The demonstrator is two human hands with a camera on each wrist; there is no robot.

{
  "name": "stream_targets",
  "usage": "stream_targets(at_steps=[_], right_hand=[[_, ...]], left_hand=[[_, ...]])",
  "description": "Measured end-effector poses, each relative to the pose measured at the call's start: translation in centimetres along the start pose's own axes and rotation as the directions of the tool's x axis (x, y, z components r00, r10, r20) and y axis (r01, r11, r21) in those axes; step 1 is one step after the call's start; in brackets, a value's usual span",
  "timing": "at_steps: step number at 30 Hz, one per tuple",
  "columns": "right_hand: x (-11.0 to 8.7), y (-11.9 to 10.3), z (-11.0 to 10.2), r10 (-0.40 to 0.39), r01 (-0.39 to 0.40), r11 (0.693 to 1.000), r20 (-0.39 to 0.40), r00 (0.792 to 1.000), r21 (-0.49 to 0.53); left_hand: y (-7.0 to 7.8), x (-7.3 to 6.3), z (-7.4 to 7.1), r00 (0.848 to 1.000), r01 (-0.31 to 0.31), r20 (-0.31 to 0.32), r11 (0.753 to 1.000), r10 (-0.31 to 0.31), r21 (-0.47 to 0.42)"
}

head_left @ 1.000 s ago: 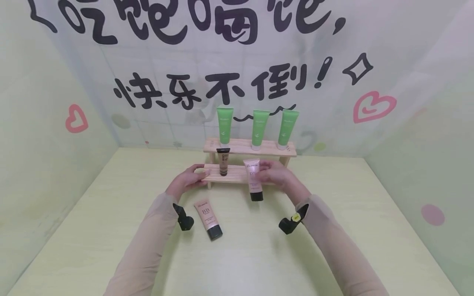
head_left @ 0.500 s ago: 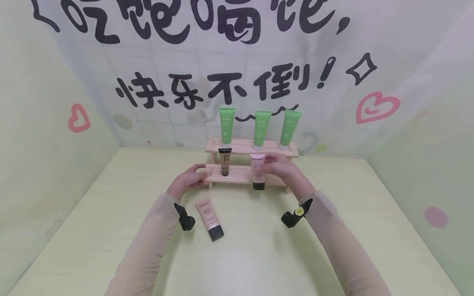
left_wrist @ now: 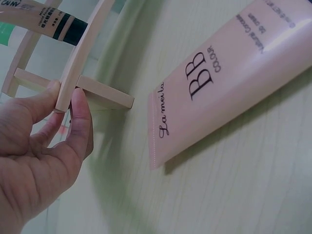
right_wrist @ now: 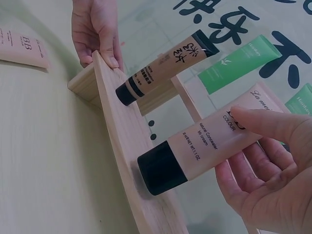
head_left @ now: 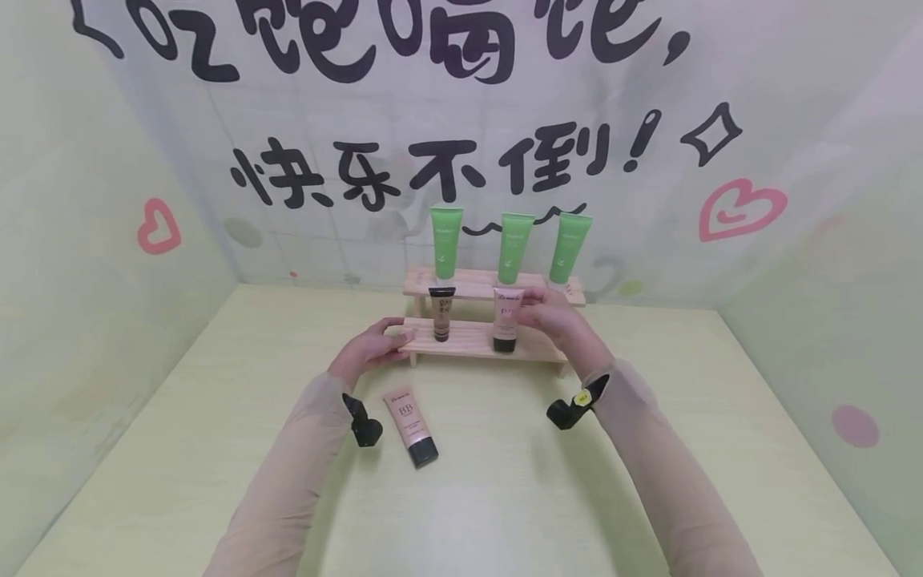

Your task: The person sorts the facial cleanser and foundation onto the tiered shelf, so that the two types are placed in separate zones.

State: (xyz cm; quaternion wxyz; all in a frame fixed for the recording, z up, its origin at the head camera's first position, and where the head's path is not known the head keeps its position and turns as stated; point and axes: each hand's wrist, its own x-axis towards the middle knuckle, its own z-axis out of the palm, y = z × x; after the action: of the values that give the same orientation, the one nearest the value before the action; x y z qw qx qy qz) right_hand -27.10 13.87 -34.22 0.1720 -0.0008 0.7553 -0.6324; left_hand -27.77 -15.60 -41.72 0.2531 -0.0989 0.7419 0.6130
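My right hand [head_left: 554, 314] pinches a pink BB cream tube [right_wrist: 214, 139] between thumb and fingers. The tube is upright, its black cap down at the lower step of the wooden display stand [head_left: 472, 340]; whether the cap touches the board I cannot tell. With my left hand [head_left: 371, 349] I grip the left end of that lower step, thumb on top and fingers beneath, as the left wrist view shows. A brown tube with black ends [head_left: 442, 314] stands on the same step, left of the held one. Another pink BB cream tube [head_left: 411, 427] lies on the table in front.
Three green tubes [head_left: 446, 243] stand caps down along the stand's upper step. Behind the stand rises a white backdrop [head_left: 360, 264] with black writing. Pale wood-look table [head_left: 490, 497] surface spreads in front and to both sides.
My right hand has carried the pink tube up and back, from in front of the stand to over its lower step, and straightened it. The left hand keeps its hold.
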Motion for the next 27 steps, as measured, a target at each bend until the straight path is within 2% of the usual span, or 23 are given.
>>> stream_targets(at_steps=[11,17,23,27], right_hand=[[0.8,0.3,-0.3,0.032,-0.030,0.996,-0.017,0.999,0.079],[1.2,0.4,-0.4,0.026,-0.025,0.996,-0.009,1.000,0.080],[1.3,0.8,-0.4,-0.018,0.016,0.997,0.021,1.000,0.075],[1.4,1.3,-0.5,-0.059,0.057,0.998,0.039,0.998,0.032]], left_hand=[[0.0,-0.1,0.1,1.000,-0.023,0.017,1.000,0.023,-0.014],[-0.1,0.1,-0.1,1.000,-0.016,0.014,0.999,0.016,-0.029],[-0.1,0.2,-0.1,1.000,-0.011,0.014,0.999,0.011,-0.031],[-0.1,0.2,-0.1,1.000,-0.006,0.018,0.999,0.007,-0.036]])
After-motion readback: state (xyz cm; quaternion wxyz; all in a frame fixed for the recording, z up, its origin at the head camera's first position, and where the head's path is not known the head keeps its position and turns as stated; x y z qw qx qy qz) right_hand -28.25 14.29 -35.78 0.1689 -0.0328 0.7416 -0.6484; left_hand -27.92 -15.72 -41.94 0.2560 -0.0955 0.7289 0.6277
